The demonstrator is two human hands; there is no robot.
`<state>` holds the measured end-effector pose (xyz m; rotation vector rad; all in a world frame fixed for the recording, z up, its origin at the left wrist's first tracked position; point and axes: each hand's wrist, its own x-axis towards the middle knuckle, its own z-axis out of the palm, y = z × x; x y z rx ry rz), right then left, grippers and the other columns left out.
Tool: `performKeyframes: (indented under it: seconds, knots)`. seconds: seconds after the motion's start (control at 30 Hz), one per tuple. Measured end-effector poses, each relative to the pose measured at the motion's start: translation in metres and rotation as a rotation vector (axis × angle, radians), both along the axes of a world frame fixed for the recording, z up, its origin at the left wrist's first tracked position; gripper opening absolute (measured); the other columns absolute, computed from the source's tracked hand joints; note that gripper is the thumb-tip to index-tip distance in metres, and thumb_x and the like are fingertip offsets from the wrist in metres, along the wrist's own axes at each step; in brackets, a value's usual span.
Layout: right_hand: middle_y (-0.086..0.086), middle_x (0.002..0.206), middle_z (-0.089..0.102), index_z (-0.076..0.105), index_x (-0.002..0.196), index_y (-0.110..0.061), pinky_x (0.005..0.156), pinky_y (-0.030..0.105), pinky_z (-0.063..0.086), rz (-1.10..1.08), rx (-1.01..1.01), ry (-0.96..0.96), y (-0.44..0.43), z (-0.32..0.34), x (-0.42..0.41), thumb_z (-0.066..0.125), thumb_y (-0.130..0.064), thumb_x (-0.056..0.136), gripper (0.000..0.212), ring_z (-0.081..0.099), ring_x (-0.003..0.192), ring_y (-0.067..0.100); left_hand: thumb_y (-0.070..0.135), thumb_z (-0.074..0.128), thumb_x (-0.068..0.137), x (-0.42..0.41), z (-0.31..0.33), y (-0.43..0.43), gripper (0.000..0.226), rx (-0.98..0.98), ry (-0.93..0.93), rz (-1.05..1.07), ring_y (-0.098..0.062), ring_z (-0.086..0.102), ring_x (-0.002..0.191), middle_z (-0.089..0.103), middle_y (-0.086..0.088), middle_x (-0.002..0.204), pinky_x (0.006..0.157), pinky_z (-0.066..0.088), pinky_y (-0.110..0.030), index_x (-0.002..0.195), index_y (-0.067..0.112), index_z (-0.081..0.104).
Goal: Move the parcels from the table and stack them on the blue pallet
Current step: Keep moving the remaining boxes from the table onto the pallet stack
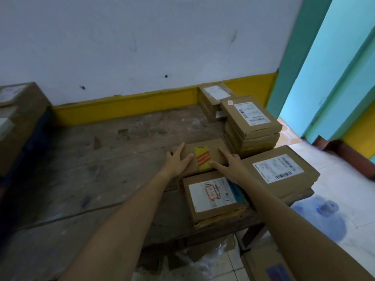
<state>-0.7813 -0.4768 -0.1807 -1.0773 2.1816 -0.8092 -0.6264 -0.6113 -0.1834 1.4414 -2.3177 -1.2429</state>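
Note:
A brown parcel with a yellow and red tape patch (203, 157) lies on the worn wooden table (101, 169). My left hand (178, 161) grips its left end and my right hand (229, 163) grips its right end. In front of it lies a parcel with a white label drawn in red (213, 195). To the right sits a wider labelled parcel (280, 169). Behind stands a stack of labelled parcels (251, 122), and another parcel (215, 98) rests against the wall. The blue pallet is out of sight.
A large cardboard box (18, 122) stands at the left edge. A blue water jug (324, 216) lies on the white tiled floor to the right. Cardboard and plastic scraps (203, 258) lie under the table. A teal door frame (324, 67) opens at the right.

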Motion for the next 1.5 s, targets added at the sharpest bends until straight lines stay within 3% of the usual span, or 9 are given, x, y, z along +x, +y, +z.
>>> performKeyframes:
  seconds: [0.23, 0.6, 0.7, 0.9, 1.1, 1.27, 1.5]
  knots:
    - [0.009, 0.148, 0.022, 0.017, 0.145, -0.035, 0.104, 0.046, 0.032, -0.029, -0.135, 0.148, -0.009, 0.013, 0.01, 0.057, -0.057, 0.08, 0.079, 0.027, 0.132, 0.032, 0.048, 0.05, 0.09, 0.005, 0.015, 0.001, 0.065, -0.028, 0.203, 0.086, -0.033, 0.024, 0.136, 0.014, -0.017, 0.151, 0.105, 0.03, -0.037, 0.146, 0.035, 0.019]
    - [0.007, 0.147, 0.022, 0.026, 0.141, -0.037, 0.098, 0.037, 0.03, -0.065, -0.553, 0.261, -0.033, 0.09, 0.081, 0.062, -0.051, 0.078, 0.074, 0.023, 0.13, 0.027, 0.047, 0.049, 0.09, 0.068, 0.098, -0.016, 0.06, -0.43, 0.455, 0.201, -0.024, 0.023, 0.14, 0.022, -0.007, 0.154, 0.107, 0.032, -0.04, 0.144, 0.034, 0.026]
    - [0.009, 0.143, 0.025, 0.031, 0.14, -0.035, 0.094, 0.033, 0.031, -0.058, -0.652, 0.3, -0.041, 0.108, 0.117, 0.066, -0.049, 0.075, 0.075, 0.024, 0.126, 0.028, 0.043, 0.051, 0.09, 0.104, 0.115, -0.015, 0.055, -0.493, 0.529, 0.291, -0.021, 0.032, 0.135, 0.028, -0.006, 0.15, 0.096, 0.034, -0.026, 0.141, 0.033, 0.033]
    - [0.012, 0.137, 0.03, 0.029, 0.132, -0.043, 0.093, 0.037, 0.034, 0.034, -0.796, 0.334, -0.057, 0.138, 0.205, 0.063, -0.06, 0.071, 0.071, 0.027, 0.121, 0.027, 0.038, 0.052, 0.091, 0.198, 0.144, -0.011, 0.049, -0.552, 0.622, 0.427, -0.012, 0.036, 0.126, 0.034, -0.003, 0.143, 0.092, 0.031, -0.016, 0.138, 0.032, 0.039]
    - [0.015, 0.132, 0.039, 0.042, 0.134, -0.03, 0.091, 0.035, 0.034, 0.064, -0.921, 0.313, -0.089, 0.17, 0.316, 0.061, -0.061, 0.069, 0.074, 0.035, 0.117, 0.03, 0.034, 0.055, 0.09, 0.317, 0.185, -0.026, 0.046, -0.691, 0.649, 0.469, 0.0, 0.038, 0.118, 0.04, 0.002, 0.141, 0.092, 0.031, -0.008, 0.134, 0.032, 0.043]
    - [0.011, 0.133, 0.041, 0.043, 0.134, -0.029, 0.087, 0.027, 0.029, 0.087, -0.958, 0.291, -0.122, 0.187, 0.427, 0.061, -0.058, 0.068, 0.074, 0.037, 0.116, 0.028, 0.036, 0.056, 0.089, 0.432, 0.209, -0.047, 0.044, -0.726, 0.638, 0.503, -0.009, 0.044, 0.123, 0.046, 0.004, 0.137, 0.103, 0.041, -0.036, 0.132, 0.034, 0.045]
    - [0.003, 0.142, 0.032, 0.032, 0.138, -0.041, 0.094, 0.033, 0.032, 0.273, -0.859, 0.139, -0.167, 0.192, 0.581, 0.046, -0.07, 0.068, 0.078, 0.026, 0.124, 0.021, 0.037, 0.058, 0.088, 0.598, 0.22, -0.079, 0.046, -0.784, 0.521, 0.59, -0.013, 0.046, 0.124, 0.049, 0.003, 0.137, 0.103, 0.04, -0.034, 0.132, 0.03, 0.048]
